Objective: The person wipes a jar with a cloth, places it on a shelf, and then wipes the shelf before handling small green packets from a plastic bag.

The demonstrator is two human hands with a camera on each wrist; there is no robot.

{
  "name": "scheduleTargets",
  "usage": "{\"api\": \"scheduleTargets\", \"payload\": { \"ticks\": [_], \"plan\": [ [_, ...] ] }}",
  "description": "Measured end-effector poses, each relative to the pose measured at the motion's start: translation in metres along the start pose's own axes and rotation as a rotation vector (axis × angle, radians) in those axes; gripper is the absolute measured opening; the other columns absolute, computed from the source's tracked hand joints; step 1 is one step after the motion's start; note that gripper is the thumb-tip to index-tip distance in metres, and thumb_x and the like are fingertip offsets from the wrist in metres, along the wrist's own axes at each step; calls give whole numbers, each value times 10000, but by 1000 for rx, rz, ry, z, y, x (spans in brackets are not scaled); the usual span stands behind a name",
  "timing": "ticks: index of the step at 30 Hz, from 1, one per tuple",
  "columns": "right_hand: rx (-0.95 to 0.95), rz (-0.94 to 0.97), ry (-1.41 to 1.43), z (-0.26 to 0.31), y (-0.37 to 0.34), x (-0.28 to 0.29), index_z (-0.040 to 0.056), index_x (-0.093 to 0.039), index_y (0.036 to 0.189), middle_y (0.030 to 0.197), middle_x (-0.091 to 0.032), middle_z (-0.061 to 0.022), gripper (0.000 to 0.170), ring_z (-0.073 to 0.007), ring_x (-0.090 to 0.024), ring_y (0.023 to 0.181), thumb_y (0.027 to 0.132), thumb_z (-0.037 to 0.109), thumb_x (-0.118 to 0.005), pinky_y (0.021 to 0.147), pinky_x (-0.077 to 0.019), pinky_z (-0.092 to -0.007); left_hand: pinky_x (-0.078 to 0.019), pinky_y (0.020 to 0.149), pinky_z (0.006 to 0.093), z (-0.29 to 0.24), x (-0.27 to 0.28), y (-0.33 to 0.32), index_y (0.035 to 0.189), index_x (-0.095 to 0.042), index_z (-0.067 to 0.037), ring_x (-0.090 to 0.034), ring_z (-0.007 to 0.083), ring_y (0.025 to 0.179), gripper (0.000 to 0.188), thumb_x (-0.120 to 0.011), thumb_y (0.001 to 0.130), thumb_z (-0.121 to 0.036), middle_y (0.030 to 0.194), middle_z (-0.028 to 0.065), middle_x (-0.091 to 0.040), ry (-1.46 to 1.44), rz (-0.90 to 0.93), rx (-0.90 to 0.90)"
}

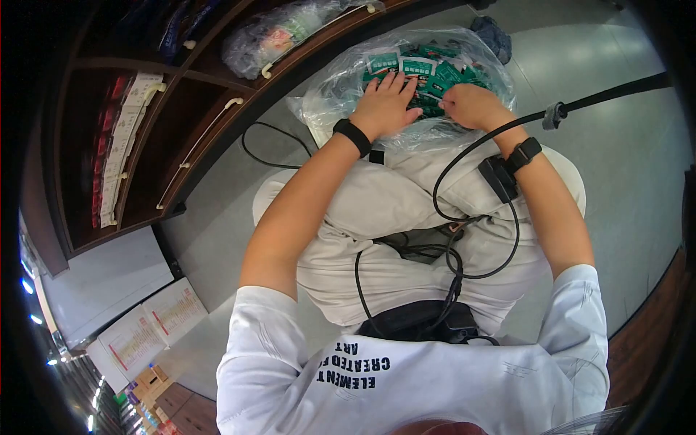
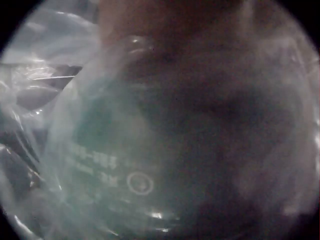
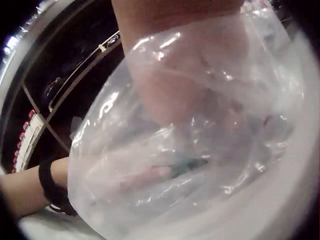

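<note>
A clear plastic bag (image 1: 326,87) full of green printed packets (image 1: 418,67) lies open in front of the crossed legs. My left hand (image 1: 388,109) rests inside it with fingers spread flat over the packets. To its right, my right hand (image 1: 471,106) has curled fingers at the packets; whether one is pinched there I cannot tell. In the left wrist view, bag film blurs a green packet (image 2: 112,170) with pale print. Through the bag film (image 3: 115,110), the right wrist view shows my right hand (image 3: 175,90) above, and my left hand (image 3: 135,180) beside a green packet (image 3: 187,166).
Dark wooden shelves (image 1: 206,80) stand at the left, holding boxes and a plastic-wrapped bundle (image 1: 272,40). A black cable (image 1: 609,93) crosses from the right and loops over the lap. Printed sheets (image 1: 152,330) lie at lower left. Grey floor (image 1: 616,188) surrounds the legs.
</note>
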State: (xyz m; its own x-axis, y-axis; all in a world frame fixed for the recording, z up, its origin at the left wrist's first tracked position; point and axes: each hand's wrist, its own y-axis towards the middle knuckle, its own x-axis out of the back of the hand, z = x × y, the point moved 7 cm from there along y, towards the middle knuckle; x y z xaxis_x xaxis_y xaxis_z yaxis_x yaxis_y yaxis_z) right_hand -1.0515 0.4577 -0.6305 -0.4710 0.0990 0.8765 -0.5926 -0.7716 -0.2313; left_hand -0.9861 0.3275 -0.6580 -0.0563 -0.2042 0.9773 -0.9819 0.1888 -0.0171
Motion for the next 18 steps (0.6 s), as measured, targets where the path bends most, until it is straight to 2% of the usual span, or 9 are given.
{"api": "scheduleTargets", "payload": {
  "ticks": [2,4,7,11,14,16,18],
  "plan": [
    [-2,-30,-51,-2,0,3,63,-688,865,866,-664,-164,233,-355,-630,847,831,277,-601,741,-494,-424,-210,1110,504,-1,-7,0,1470,-237,-85,-274,364,1376,718,-382,932,-539,1479,202,-302,114,101,19],
    [-5,62,-75,-4,-1,2,79,-690,867,872,-662,-162,192,-348,-633,852,817,243,-603,751,-497,-427,-200,1113,505,1,-8,-1,1473,-228,-87,-261,362,1382,721,-373,934,-543,1491,202,-277,96,144,51],
    [-77,94,-183,-5,-5,-4,82,-690,858,858,-661,-160,158,-346,-632,842,791,189,-595,749,-498,-425,-181,1119,507,-1,-14,-2,1481,-205,-95,-231,361,1395,726,-361,936,-549,1510,201,-234,89,204,88],
    [-24,-15,-231,-7,-4,7,69,-686,865,855,-662,-163,163,-348,-631,840,777,172,-597,741,-495,-422,-165,1124,510,-5,-15,-3,1490,-181,-106,-199,360,1407,728,-356,939,-549,1524,198,-201,104,258,126],
    [2,35,-128,2,-11,26,52,-679,890,846,-661,-162,175,-356,-628,837,794,175,-599,736,-491,-404,-189,1114,511,-7,-19,-5,1484,-207,-108,-217,360,1401,732,-377,930,-556,1517,198,-220,113,217,122],
    [-25,-94,95,-2,-19,40,33,-670,916,833,-656,-169,182,-364,-623,819,799,154,-602,728,-485,-394,-198,1110,512,-6,-17,-8,1480,-222,-108,-222,360,1399,735,-388,925,-561,1513,197,-228,113,197,125],
    [-7,-152,140,-2,-24,41,33,-677,908,849,-655,-181,173,-370,-620,830,808,147,-592,752,-488,-402,-237,1093,503,-7,-8,-8,1455,-270,-84,-295,371,1358,756,-495,882,-523,1462,208,-317,49,107,111]
  ]
}}
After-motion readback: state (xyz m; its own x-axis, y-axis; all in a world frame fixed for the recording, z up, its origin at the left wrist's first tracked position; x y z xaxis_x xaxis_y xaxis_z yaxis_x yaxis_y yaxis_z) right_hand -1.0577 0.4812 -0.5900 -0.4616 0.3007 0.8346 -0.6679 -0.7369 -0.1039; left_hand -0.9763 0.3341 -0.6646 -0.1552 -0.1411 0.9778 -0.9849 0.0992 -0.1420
